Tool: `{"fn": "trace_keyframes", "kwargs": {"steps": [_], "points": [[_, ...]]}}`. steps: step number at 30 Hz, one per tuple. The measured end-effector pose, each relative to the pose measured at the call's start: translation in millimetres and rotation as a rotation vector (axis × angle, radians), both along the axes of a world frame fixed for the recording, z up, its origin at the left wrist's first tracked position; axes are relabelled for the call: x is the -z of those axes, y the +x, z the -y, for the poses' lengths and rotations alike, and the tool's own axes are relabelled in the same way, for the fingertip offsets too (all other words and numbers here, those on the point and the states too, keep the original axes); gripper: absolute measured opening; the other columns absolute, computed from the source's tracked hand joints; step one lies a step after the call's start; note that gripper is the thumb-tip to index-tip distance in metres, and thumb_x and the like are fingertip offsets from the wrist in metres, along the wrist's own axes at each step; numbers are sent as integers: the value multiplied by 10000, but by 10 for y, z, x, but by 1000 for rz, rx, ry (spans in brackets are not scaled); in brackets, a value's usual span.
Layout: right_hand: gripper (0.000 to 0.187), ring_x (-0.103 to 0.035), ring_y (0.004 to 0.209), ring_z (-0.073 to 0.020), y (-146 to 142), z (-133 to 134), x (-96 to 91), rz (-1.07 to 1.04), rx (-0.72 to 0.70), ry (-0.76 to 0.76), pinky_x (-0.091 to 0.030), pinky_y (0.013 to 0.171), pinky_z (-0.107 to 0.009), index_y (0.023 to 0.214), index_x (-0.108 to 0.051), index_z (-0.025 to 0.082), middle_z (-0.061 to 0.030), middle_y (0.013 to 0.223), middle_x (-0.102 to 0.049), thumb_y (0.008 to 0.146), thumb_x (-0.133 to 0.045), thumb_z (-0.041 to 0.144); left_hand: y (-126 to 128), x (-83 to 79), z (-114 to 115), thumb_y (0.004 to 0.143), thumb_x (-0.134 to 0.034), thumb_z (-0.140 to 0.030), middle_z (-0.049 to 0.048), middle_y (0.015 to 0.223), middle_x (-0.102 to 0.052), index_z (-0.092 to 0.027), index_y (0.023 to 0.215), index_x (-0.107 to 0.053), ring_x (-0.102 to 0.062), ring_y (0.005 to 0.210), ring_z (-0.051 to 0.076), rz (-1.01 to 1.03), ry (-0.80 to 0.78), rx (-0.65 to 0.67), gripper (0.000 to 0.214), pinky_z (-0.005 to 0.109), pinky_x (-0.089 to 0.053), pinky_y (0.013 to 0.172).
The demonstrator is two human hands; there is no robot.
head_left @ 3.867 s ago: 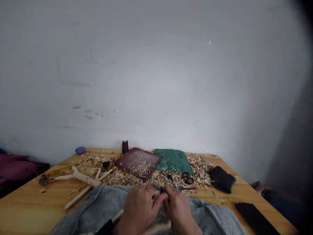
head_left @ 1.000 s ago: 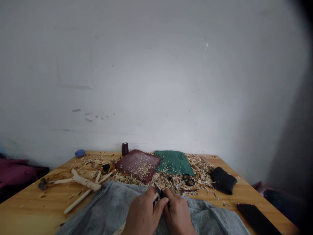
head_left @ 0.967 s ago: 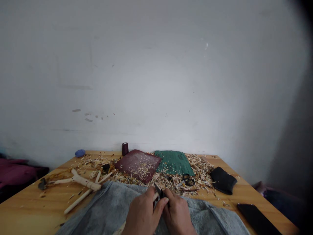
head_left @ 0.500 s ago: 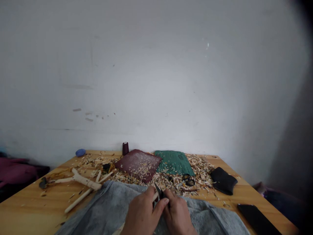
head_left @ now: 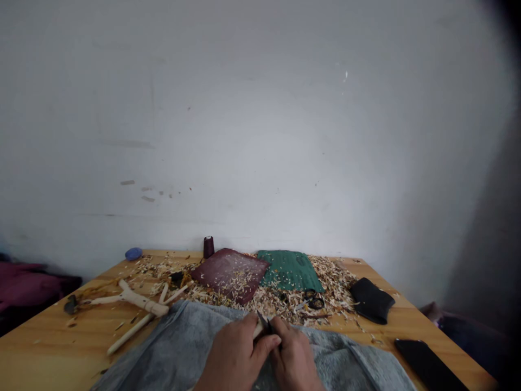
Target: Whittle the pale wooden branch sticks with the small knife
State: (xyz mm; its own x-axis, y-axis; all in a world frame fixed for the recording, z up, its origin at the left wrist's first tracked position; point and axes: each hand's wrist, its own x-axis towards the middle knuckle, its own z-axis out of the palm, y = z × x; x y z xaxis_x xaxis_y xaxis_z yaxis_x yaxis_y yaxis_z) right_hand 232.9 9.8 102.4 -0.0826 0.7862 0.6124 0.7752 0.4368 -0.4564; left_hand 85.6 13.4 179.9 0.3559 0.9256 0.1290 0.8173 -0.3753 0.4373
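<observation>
My left hand [head_left: 235,350] is closed around a pale piece of wood [head_left: 258,329], most of which its fingers hide. Beside it, my right hand [head_left: 293,355] grips a knife [head_left: 264,321]; its dark blade points up and to the left against the wood, and the handle is covered by the fingers. The left thumb reaches across toward the right hand and touches it near the knife. Both hands are over a grey cloth [head_left: 179,347] draped at the table's front edge.
Wood shavings [head_left: 334,277] cover the table [head_left: 44,347] around a maroon sheet [head_left: 228,271], a green sheet [head_left: 288,269] and scissors [head_left: 314,298]. Peeled branches [head_left: 140,301] lie left, near a thread spool [head_left: 208,247]. A black pad [head_left: 372,300] and a phone [head_left: 427,364] lie right.
The knife blade has tilted and shifted slightly within the grip, and the right hand has moved a little toward the left. The things on the table stay where they were.
</observation>
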Motion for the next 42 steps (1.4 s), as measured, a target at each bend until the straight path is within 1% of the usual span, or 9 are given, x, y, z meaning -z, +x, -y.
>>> {"fn": "trace_keyframes", "kwargs": {"steps": [6, 8, 13, 16, 19, 23, 30, 38, 42], "points": [[180, -688, 603, -183, 6, -17, 28, 68, 91, 37, -390, 542, -244, 796, -556, 239, -16, 673, -699, 903, -411, 232, 16, 8, 51, 959, -436, -357, 121, 927, -780, -188, 964, -676, -728, 897, 288, -61, -19, 16, 294, 331, -434, 689], [178, -684, 604, -176, 11, -10, 10, 59, 77, 44, -385, 538, -239, 790, -553, 241, -9, 671, -696, 919, -431, 262, 11, 10, 61, 965, -424, -349, 121, 920, -780, -185, 961, -674, -728, 892, 285, -49, -14, 17, 299, 327, -428, 681], [230, -664, 581, -161, 9, 14, -40, 1, -12, 116, -389, 531, -237, 793, -550, 238, -8, 673, -688, 955, -420, 339, -43, 20, 24, 887, -557, -357, 46, 817, -763, -226, 880, -646, -702, 780, 231, 70, 8, 17, 159, 297, -412, 657], [250, -657, 588, -161, 8, 28, -67, -20, -36, 127, -397, 539, -236, 788, -546, 238, -11, 678, -685, 962, -405, 347, -68, 24, 4, 854, -594, -372, 15, 753, -738, -240, 865, -638, -666, 701, 210, 113, 8, 23, 139, 292, -405, 639], [255, -650, 592, -155, 14, 41, -88, -33, -60, 89, -406, 552, -230, 780, -542, 239, -15, 690, -689, 962, -399, 344, -72, 21, 4, 847, -595, -367, 10, 737, -729, -242, 846, -637, -656, 691, 206, 117, 11, 27, 132, 292, -404, 638], [249, -665, 619, -157, 21, 41, -74, -19, -77, 41, -411, 567, -222, 793, -554, 239, -20, 708, -705, 959, -407, 353, -67, 3, 13, 866, -573, -371, 42, 776, -747, -231, 834, -652, -685, 754, 230, 51, 3, 30, 165, 305, -405, 647], [178, -678, 624, -166, -22, 24, -2, 52, 9, 22, -387, 562, -231, 808, -566, 239, -10, 703, -706, 912, -426, 268, -68, 7, 17, 905, -523, -396, 80, 867, -781, -222, 875, -690, -721, 860, 279, -31, 15, 24, 244, 332, -427, 678], [103, -681, 621, -175, 11, -6, 84, 121, 98, 83, -355, 550, -243, 820, -566, 240, -4, 695, -704, 855, -484, 187, -47, -1, 28, 889, -494, -385, 85, 863, -789, -239, 867, -706, -724, 868, 305, -6, 27, 5, 258, 357, -448, 687], [113, -684, 633, -182, 40, -52, 172, 185, 134, 49, -347, 545, -257, 850, -581, 244, -12, 738, -721, 858, -487, 181, -38, -28, 28, 887, -502, -368, 90, 881, -789, -235, 875, -711, -721, 856, 291, 8, 4, 11, 248, 355, -444, 700]]}}
